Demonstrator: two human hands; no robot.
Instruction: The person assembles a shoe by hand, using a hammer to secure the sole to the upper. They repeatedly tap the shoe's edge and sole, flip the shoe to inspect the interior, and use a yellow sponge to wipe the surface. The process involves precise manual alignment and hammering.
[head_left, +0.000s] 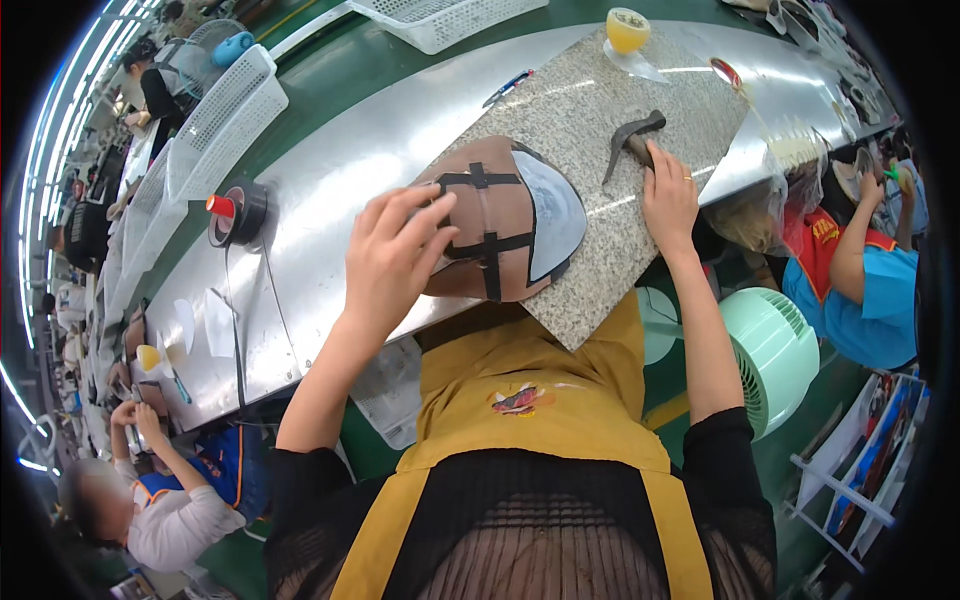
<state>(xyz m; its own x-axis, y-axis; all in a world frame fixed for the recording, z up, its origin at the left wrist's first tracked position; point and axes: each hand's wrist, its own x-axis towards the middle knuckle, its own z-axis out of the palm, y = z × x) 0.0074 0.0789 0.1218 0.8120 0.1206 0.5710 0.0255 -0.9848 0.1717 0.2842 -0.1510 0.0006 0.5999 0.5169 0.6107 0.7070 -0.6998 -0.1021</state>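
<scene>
A brown leather piece [465,215] with black strap-like strips and a pale grey-blue curved panel [550,215] lies partly on a speckled stone slab [600,255]. My left hand [392,245] is over its left edge, fingers bent and slightly apart, fingertips near the black strips; the thumb is hard to make out. To the right, my right hand [668,195] closes round the short handle of a hammer [638,130], its dark curved head just above the slab.
On the slab's far end stands a yellow cup [628,32]; a pen [508,88] lies beside the slab. A black tape roll [240,213] rests on the metal table [330,150]. White baskets [225,125] line the far side. A mint-green fan [765,355] stands at right. Co-workers sit at both sides.
</scene>
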